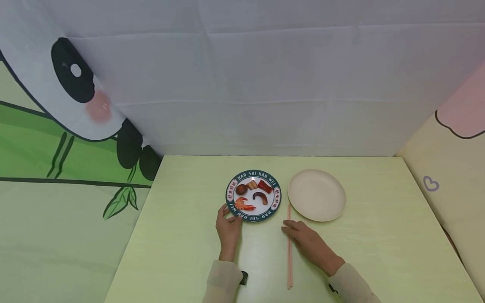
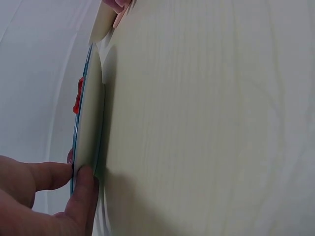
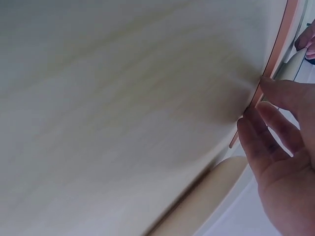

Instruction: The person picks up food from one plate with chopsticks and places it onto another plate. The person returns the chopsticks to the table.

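Observation:
My left hand (image 1: 229, 231) grips the near left rim of a round plate (image 1: 254, 218) with a dark green lettered border. In the left wrist view the thumb lies on the rim of that plate (image 2: 91, 118) and fingers are under it. Several small food pieces lie on it, among them an orange shrimp (image 1: 244, 205), a brown round piece (image 1: 241, 189) and a dark curved piece (image 1: 260, 197). My right hand (image 1: 308, 242) pinches a pair of pink chopsticks (image 1: 289, 263) on the table, thumb and fingertips against them in the right wrist view.
A plain cream plate (image 1: 317, 195) stands right of the lettered plate, just beyond the chopsticks' far end. The pale yellow table (image 1: 182, 235) ends at a white cloth backdrop (image 1: 265, 84). Printed cloth (image 1: 57, 235) hangs at the left and a cream wall (image 1: 454, 202) at the right.

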Demonstrator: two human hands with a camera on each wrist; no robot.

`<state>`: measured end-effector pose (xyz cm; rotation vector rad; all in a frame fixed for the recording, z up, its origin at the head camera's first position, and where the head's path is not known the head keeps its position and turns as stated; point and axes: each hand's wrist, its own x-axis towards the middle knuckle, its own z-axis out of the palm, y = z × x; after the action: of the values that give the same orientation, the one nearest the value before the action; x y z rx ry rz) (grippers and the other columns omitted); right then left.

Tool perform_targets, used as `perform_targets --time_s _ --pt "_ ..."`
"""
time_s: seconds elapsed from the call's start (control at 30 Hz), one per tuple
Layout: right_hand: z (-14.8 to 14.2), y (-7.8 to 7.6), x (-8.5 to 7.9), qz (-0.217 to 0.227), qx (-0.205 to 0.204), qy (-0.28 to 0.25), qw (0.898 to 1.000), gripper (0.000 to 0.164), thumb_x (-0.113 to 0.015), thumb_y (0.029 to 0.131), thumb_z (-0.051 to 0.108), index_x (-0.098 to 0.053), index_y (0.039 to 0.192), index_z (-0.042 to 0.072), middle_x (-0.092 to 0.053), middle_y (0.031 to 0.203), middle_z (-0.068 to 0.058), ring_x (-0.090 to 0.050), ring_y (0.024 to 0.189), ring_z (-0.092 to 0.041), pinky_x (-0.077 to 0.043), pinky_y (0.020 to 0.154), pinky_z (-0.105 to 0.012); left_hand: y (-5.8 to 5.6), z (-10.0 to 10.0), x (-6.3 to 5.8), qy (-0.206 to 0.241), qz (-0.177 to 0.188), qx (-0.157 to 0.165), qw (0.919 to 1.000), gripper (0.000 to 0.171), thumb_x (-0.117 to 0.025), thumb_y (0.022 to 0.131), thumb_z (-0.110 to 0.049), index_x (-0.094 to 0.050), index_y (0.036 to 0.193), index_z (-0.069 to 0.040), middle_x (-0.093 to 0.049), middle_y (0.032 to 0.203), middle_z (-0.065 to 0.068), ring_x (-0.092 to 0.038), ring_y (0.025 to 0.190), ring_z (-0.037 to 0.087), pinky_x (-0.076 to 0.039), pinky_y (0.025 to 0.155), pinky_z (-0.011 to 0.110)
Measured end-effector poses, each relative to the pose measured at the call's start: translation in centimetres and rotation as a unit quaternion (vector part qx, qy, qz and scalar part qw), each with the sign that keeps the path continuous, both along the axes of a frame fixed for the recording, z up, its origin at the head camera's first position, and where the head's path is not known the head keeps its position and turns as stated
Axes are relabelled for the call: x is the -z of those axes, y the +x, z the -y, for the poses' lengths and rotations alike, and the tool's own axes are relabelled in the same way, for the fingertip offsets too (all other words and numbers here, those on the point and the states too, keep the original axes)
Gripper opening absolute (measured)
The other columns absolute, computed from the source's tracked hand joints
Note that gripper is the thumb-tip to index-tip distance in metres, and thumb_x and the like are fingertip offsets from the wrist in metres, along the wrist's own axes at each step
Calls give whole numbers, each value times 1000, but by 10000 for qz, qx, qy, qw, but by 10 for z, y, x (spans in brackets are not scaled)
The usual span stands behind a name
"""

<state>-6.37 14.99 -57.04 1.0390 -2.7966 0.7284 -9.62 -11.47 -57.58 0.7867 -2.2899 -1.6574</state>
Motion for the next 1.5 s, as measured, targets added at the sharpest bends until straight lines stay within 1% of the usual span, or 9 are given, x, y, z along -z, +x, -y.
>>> perform_targets --time_s 0.17,0.47,0.6,0.7,0.83,1.03,1.17,1.37,1.5 --pt "-1 -2 1 -99 -96 42 9999 31 -71 96 -4 -74 126 0 -66 139 -17 -64 124 -33 -64 103 -47 0 0 0 41 12 8 10000 65 -74 87 12 -52 148 4 -63 128 25 -72 96 35 -69 84 47" --pt "0 -6 1 -105 -140 124 9998 25 -73 94 -3 -77 119 -1 -68 133 -16 -66 122 -33 -64 103 -46 -1 0 -1 33 62 41 10000 65 -73 87 12 -52 148 3 -63 130 25 -71 97 34 -68 84 46" --pt "1 -10 0 -67 -162 248 9995 20 -74 93 -3 -80 111 2 -70 128 -13 -68 118 -31 -65 102 -45 0 0 -2 54 67 33 10000 65 -73 88 12 -52 148 3 -63 131 25 -71 97 34 -69 84 45" --pt "2 -14 -1 -108 -258 327 9991 15 -75 92 -3 -80 105 4 -71 123 -11 -69 112 -28 -66 98 -42 0 0 -2 65 65 23 10000 65 -74 87 12 -52 149 3 -63 131 25 -72 97 35 -69 83 44" --pt "2 -18 -3 -267 -420 351 9981 14 -76 90 -4 -78 100 6 -71 116 -7 -69 104 -22 -68 88 -34 -1 1 -1 89 87 7 9999 66 -74 87 11 -51 149 3 -63 131 25 -72 97 34 -68 82 42" --pt "3 -23 -3 -290 -470 388 9977 17 -78 89 -3 -75 95 11 -66 108 1 -64 94 -13 -65 76 -26 -1 0 -1 125 80 5 9999 66 -74 87 11 -51 149 3 -63 130 25 -72 97 35 -68 83 44" --pt "4 -26 -6 -205 -506 442 9975 16 -78 89 -3 -75 95 12 -65 106 1 -62 91 -13 -65 74 -26 -1 0 -2 146 115 17 9998 67 -74 88 10 -50 150 3 -63 131 25 -72 98 34 -69 86 46" --pt "7 -30 -11 -46 -626 610 9962 11 -76 93 0 -75 95 11 -61 101 1 -59 88 -12 -64 74 -24 -1 1 0 119 100 21 9999 67 -75 87 11 -50 149 3 -63 130 26 -72 97 36 -69 84 47" --pt "7 -32 -11 -60 -697 737 9948 12 -78 91 0 -75 92 11 -59 96 2 -59 85 -12 -63 72 -23 0 1 -1 150 132 10 9998 67 -75 88 10 -50 150 3 -63 131 25 -72 97 35 -69 86 48"
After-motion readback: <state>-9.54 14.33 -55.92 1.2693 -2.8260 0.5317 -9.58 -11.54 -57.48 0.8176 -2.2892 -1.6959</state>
